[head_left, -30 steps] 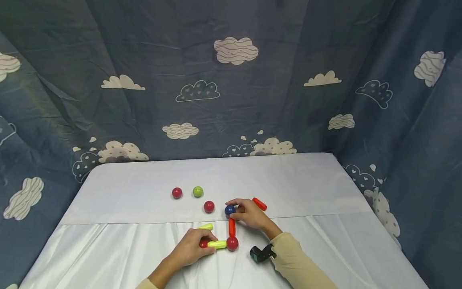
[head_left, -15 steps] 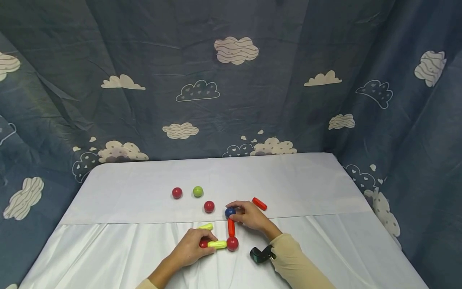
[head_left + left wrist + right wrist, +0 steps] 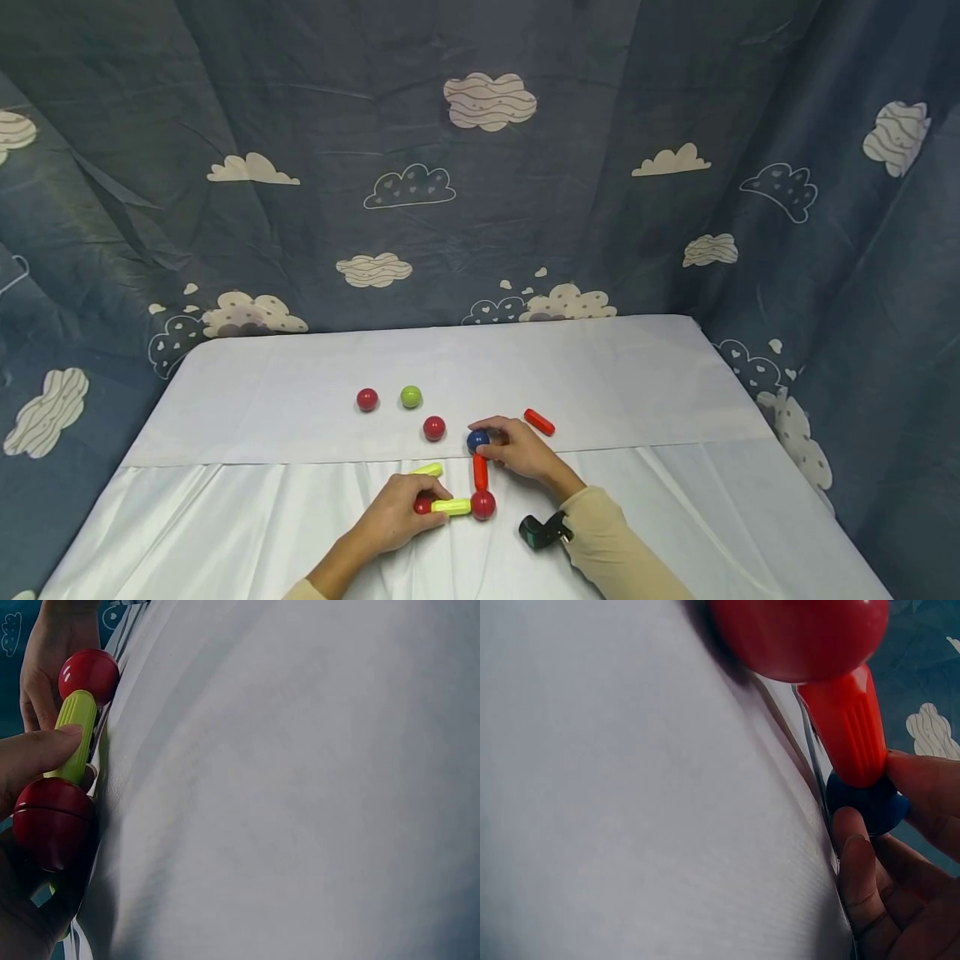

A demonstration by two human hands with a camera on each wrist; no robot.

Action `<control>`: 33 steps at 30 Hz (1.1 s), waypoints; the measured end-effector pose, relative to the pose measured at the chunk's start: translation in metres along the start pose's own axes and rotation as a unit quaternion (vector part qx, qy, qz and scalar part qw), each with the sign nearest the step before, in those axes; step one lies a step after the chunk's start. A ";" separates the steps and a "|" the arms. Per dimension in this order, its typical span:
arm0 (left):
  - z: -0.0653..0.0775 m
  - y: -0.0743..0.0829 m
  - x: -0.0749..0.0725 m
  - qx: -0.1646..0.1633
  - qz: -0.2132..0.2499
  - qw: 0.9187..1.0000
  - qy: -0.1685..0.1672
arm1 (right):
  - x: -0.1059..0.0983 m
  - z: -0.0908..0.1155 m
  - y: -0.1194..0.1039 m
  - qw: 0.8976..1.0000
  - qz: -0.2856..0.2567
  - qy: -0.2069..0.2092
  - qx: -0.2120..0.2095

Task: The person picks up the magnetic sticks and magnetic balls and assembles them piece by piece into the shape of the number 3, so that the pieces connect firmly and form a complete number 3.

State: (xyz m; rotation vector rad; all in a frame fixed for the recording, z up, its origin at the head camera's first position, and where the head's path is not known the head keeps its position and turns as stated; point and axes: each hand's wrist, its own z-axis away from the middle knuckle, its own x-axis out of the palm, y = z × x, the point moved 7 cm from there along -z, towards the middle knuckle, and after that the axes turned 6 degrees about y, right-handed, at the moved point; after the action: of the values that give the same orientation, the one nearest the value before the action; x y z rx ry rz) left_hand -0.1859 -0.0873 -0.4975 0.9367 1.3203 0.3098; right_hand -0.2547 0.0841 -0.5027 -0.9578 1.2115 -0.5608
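Note:
My left hand [image 3: 401,511] grips a yellow-green rod [image 3: 453,507] between thumb and fingers. One red ball [image 3: 423,505] sits at the rod's left end, partly covered by the hand; another red ball [image 3: 483,505] is at its right end. From that second ball a red rod [image 3: 480,472] runs away from me to a blue ball [image 3: 477,441]. The fingertips of my right hand [image 3: 522,448] pinch the blue ball from its far and near sides. In the right wrist view the red rod [image 3: 847,731] meets the blue ball [image 3: 870,802], with the thumb and fingers around it.
Beyond the left hand lie another yellow-green rod [image 3: 429,471], a red ball [image 3: 433,428], a further red ball [image 3: 367,400] and a green ball [image 3: 410,397]. A loose red rod [image 3: 539,422] rests past the right hand. White cloth [image 3: 262,408] covers the table.
The right hand and the blue ball have come slightly toward me, along the red rod's line. The left hand keeps its grip in the same place.

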 end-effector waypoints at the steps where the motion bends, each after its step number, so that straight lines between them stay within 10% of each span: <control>1: 0.000 0.000 0.000 0.000 0.000 1.000 0.000 | 0.000 0.000 0.000 1.000 0.000 0.000 0.000; 33: 0.001 0.001 0.000 0.000 -0.003 1.000 0.002 | 0.001 0.000 -0.001 1.000 -0.013 -0.006 0.024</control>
State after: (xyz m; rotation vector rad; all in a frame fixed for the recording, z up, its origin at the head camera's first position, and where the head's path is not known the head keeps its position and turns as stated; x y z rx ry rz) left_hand -0.1849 -0.0874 -0.4966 0.9325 1.3272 0.3077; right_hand -0.2542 0.0832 -0.5026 -0.9371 1.1706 -0.6015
